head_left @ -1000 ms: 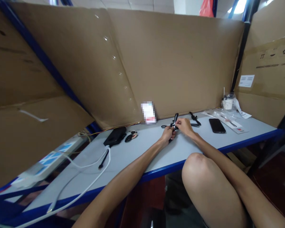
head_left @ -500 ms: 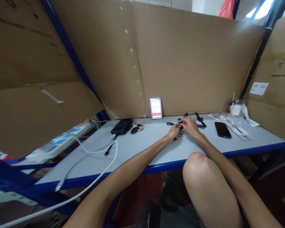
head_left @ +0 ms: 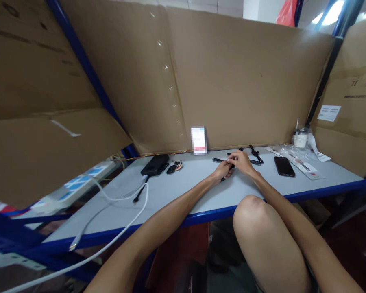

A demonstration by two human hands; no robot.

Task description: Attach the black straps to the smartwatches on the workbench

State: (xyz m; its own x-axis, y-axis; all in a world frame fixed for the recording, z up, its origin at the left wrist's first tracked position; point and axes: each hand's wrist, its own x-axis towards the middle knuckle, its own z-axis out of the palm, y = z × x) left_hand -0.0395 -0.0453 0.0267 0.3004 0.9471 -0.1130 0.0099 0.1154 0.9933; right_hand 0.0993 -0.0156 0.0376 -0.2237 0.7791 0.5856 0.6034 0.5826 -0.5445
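Cardboard walls (head_left: 247,81), grey blue-edged shelf (head_left: 177,191)

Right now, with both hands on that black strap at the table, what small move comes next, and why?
Probably lift the black strap slightly off the table: the left hand and right hand pinch it low over the surface, fingers hiding its middle, so raising it should expose that part.

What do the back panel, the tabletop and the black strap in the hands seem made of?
Back panel: cardboard, matt brown, creased at folds. Tabletop: probably laminated or painted board, smooth pale grey. Black strap between left hand and right hand: perhaps rubber or silicone, dull, thin; too small to be sure.
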